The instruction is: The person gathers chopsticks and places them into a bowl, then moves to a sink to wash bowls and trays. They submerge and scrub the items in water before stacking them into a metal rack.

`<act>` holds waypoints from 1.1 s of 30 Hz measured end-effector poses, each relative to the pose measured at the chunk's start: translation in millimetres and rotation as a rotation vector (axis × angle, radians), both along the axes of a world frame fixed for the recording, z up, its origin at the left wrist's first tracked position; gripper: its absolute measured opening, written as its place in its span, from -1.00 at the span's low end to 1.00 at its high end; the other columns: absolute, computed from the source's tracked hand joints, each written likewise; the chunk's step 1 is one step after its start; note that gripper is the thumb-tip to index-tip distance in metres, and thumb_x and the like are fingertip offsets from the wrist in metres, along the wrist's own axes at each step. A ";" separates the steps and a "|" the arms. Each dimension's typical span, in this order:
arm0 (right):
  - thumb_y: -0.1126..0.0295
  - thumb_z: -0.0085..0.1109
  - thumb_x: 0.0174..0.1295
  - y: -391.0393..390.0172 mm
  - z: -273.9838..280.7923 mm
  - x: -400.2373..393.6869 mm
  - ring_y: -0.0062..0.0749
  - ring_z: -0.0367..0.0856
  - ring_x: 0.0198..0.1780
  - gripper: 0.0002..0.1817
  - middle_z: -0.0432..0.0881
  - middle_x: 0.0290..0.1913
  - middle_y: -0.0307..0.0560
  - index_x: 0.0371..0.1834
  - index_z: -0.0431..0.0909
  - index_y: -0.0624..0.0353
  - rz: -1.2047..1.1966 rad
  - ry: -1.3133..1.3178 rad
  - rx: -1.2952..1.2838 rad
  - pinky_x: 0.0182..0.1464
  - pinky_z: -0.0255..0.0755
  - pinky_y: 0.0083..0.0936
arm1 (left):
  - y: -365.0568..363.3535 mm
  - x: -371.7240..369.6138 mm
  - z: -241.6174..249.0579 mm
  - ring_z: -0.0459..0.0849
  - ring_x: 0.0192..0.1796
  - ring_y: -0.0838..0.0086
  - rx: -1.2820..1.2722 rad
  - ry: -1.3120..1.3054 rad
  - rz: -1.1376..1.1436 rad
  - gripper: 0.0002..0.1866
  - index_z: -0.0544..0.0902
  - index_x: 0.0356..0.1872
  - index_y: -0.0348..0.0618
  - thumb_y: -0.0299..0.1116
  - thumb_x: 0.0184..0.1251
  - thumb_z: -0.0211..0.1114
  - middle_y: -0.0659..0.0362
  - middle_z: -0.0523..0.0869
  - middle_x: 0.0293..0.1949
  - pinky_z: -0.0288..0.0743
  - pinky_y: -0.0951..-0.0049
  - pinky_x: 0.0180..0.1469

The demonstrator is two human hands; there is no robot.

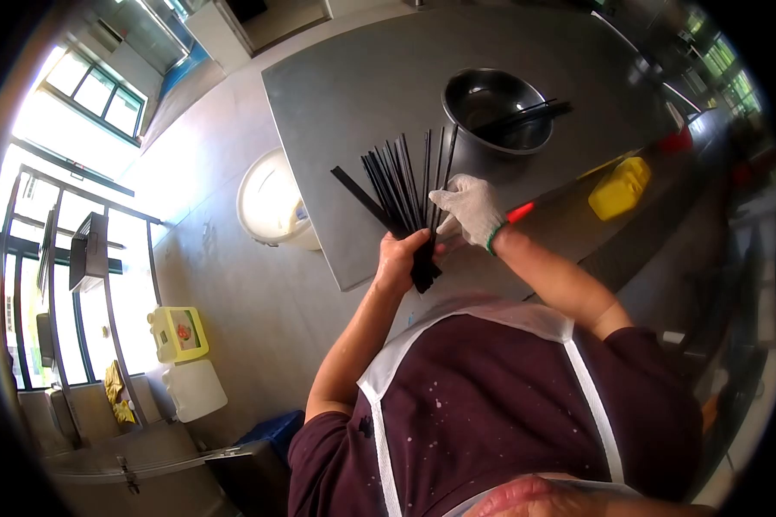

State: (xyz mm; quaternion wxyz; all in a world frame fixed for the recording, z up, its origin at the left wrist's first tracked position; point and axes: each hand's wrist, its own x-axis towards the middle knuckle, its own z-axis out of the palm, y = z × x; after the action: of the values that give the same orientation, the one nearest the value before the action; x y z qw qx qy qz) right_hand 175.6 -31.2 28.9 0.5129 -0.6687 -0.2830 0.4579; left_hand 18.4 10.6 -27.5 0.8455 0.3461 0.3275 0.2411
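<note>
A fanned bunch of black chopsticks (394, 185) is gripped near its lower ends by my bare left hand (401, 258), its fingers wrapped round them. My right hand (472, 209) wears a white knitted glove with a green cuff. Its fingers are closed at a few chopsticks on the right side of the fan, which stand apart from the rest. Just beyond my right hand is a steel bowl (467, 142) with more dark chopsticks (526, 116) lying across its inside and over its rim. Something bright red (521, 212) shows beside my right wrist.
The bowl stands on a grey metal table (345, 112). A yellow container (621, 188) lies to the right. Left of the table, a white bucket (265, 194) stands on the floor. Plastic jugs (181, 334) are near a rack (95, 258) at far left.
</note>
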 end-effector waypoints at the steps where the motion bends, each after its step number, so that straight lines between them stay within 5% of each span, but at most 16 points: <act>1: 0.40 0.15 0.23 -1.0 -1.6 0.0 -0.36 0.55 -0.61 -0.78 0.49 -0.55 -0.09 -0.50 0.36 0.23 -0.030 0.006 0.055 -0.66 0.44 -0.43 | 0.7 0.9 1.4 0.69 -0.41 0.35 -0.019 -0.004 0.015 -0.78 0.54 -0.19 -0.35 -0.43 0.20 0.25 0.01 0.67 -0.31 0.59 0.38 -0.43; 6: 0.33 0.04 0.34 -0.4 4.4 10.2 -0.45 0.58 -0.48 -0.78 0.58 -0.42 -0.08 -0.38 0.36 0.26 -0.328 0.318 0.485 -0.45 0.49 -0.54 | 7.1 0.5 10.9 0.69 -0.41 0.33 -0.048 0.069 0.026 -0.78 0.54 -0.20 -0.33 -0.41 0.20 0.26 0.02 0.68 -0.31 0.60 0.36 -0.43; 7: 0.36 -0.05 0.39 -0.9 1.7 22.5 -0.45 0.59 -0.40 -0.82 0.55 -0.36 -0.07 -0.26 0.32 0.26 -0.250 0.294 0.579 -0.40 0.53 -0.47 | 9.0 -0.1 5.7 0.69 -0.41 0.33 -0.024 0.073 0.016 -0.78 0.54 -0.21 -0.33 -0.41 0.20 0.26 0.02 0.68 -0.30 0.60 0.36 -0.43; 9: 0.42 -0.01 0.34 -6.7 10.2 35.5 -0.40 0.58 -0.44 -0.87 0.54 -0.42 -0.12 -0.35 0.35 0.21 -0.220 0.073 0.521 -0.39 0.55 -0.46 | 7.7 -0.1 4.3 0.69 -0.42 0.33 -0.001 0.082 -0.006 -0.79 0.53 -0.21 -0.33 -0.42 0.21 0.26 0.02 0.68 -0.31 0.59 0.38 -0.44; 12: 0.48 0.01 0.23 -21.3 22.7 26.4 -0.34 0.58 -0.44 -0.91 0.54 -0.44 -0.19 -0.44 0.41 0.11 -0.151 -1.227 0.619 -0.42 0.54 -0.47 | 4.2 0.1 10.9 0.69 -0.45 0.35 0.008 0.088 -0.036 -0.82 0.50 -0.22 -0.32 -0.44 0.23 0.24 0.02 0.69 -0.34 0.56 0.41 -0.48; 15: 0.42 0.06 0.07 -35.6 48.3 14.7 -0.30 0.60 -0.39 -0.95 0.57 -0.42 -0.26 -0.50 0.49 -0.01 0.470 -1.654 0.122 -0.45 0.54 -0.47 | 1.9 -0.2 15.4 0.69 -0.46 0.36 0.025 0.075 -0.068 -0.83 0.52 -0.22 -0.32 -0.44 0.25 0.22 0.03 0.70 -0.37 0.55 0.43 -0.50; 23: 0.28 0.03 0.00 -29.7 36.5 23.5 -0.49 0.58 -0.42 -0.90 0.50 -0.54 -0.36 -0.61 0.51 -0.16 0.616 -1.796 0.454 -0.45 0.49 -0.51 | 0.8 -3.6 20.9 0.70 -0.45 0.38 0.012 0.036 -0.262 -0.79 0.55 -0.20 -0.36 -0.39 0.28 0.18 0.04 0.70 -0.39 0.56 0.45 -0.51; 29: 0.29 0.03 -0.01 -29.6 30.8 41.6 -0.60 0.52 -0.46 -0.86 0.38 -0.59 -0.44 -0.68 0.43 -0.23 0.475 -1.845 0.571 -0.52 0.40 -0.55 | -0.4 -0.6 34.4 0.72 -0.35 0.35 0.008 0.069 -0.247 -0.74 0.54 -0.19 -0.39 -0.33 0.29 0.16 -0.02 0.70 -0.29 0.64 0.44 -0.40; 33: 0.30 0.03 -0.03 -35.0 53.3 52.6 -0.59 0.54 -0.42 -0.86 0.42 -0.58 -0.43 -0.70 0.42 -0.17 0.564 -1.908 0.434 -0.53 0.42 -0.53 | 4.5 -2.0 31.8 0.73 -0.34 0.31 0.011 0.069 -0.239 -0.73 0.53 -0.18 -0.40 -0.33 0.29 0.17 -0.04 0.70 -0.26 0.64 0.39 -0.39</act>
State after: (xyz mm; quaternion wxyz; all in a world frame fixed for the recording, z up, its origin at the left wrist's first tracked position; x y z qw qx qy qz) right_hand 228.2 -66.2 82.2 0.0566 -0.5565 -0.7983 -0.2233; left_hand 16.4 15.1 4.3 0.8546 0.3951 0.3115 0.1285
